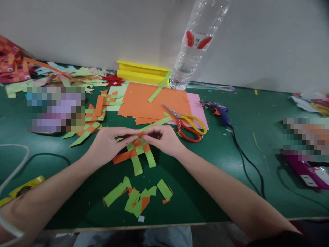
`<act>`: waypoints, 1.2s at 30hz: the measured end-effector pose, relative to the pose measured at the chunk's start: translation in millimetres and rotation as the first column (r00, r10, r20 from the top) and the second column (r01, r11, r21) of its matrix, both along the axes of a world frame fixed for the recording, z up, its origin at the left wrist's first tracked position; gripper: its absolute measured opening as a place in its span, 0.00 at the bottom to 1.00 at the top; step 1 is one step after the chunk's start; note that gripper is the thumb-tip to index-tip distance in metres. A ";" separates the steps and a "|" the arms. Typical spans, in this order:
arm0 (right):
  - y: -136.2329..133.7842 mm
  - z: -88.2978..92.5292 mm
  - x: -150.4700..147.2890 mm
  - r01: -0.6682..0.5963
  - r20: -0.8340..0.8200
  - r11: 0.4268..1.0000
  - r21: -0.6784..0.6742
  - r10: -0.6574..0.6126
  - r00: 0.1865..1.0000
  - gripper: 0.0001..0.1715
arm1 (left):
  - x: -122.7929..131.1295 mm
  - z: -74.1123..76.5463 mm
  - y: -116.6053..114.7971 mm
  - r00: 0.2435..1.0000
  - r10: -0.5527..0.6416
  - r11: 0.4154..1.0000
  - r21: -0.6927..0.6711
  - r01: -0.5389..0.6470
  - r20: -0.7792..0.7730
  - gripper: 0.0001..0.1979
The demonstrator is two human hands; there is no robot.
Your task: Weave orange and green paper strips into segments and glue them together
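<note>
The weave [139, 150] is mid-table, its 12 o'clock edge pinched by the left hand [113, 141] and right hand [164, 139]. The checkered middle appears done; the strip ends [150, 159], hanging loose, appear unfinished. Scraps [132, 200] lie at 6 o'clock, scissors [179, 117] at 2. The green table [192, 212] meets a pale wall [128, 34] at 12.

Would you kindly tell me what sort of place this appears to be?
Probably a paper-craft workspace at a green table, judging by the woven paper strips, the scissors and what looks like a glue gun.
</note>
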State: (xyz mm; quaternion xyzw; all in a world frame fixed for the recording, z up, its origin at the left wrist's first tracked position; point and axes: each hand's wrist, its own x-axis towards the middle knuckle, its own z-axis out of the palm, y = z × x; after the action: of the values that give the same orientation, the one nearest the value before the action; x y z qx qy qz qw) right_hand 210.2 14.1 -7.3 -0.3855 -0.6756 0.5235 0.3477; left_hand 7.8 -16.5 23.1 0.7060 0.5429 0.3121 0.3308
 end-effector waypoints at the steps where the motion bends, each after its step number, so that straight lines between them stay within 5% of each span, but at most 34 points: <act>1: 0.0 -0.1 -0.1 0.001 0.005 1.000 0.002 -0.001 1.000 0.10 | 0.1 -0.4 0.1 1.000 -0.001 1.000 -0.006 0.001 0.002 0.11; 6: 0.2 0.7 -1.1 0.015 0.008 1.000 0.024 -0.015 1.000 0.12 | 0.0 -3.3 1.5 0.999 0.044 0.998 -0.037 -0.044 0.008 0.19; 18: 0.7 0.2 -0.1 0.002 0.026 1.000 0.000 -0.002 1.000 0.12 | 0.3 -1.1 1.1 0.998 0.020 0.999 -0.032 -0.022 -0.067 0.11; 36: -0.8 3.3 -2.0 -0.004 0.002 1.000 0.000 0.004 1.000 0.09 | 1.0 -1.5 -0.3 0.994 -0.062 0.996 0.052 0.067 -0.087 0.13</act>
State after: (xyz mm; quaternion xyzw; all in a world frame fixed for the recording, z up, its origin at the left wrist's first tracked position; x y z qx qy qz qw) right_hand 208.2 13.3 -4.0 -0.3849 -0.6765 0.5239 0.3460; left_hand 8.9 -16.8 21.6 0.7447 0.5247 0.2853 0.2978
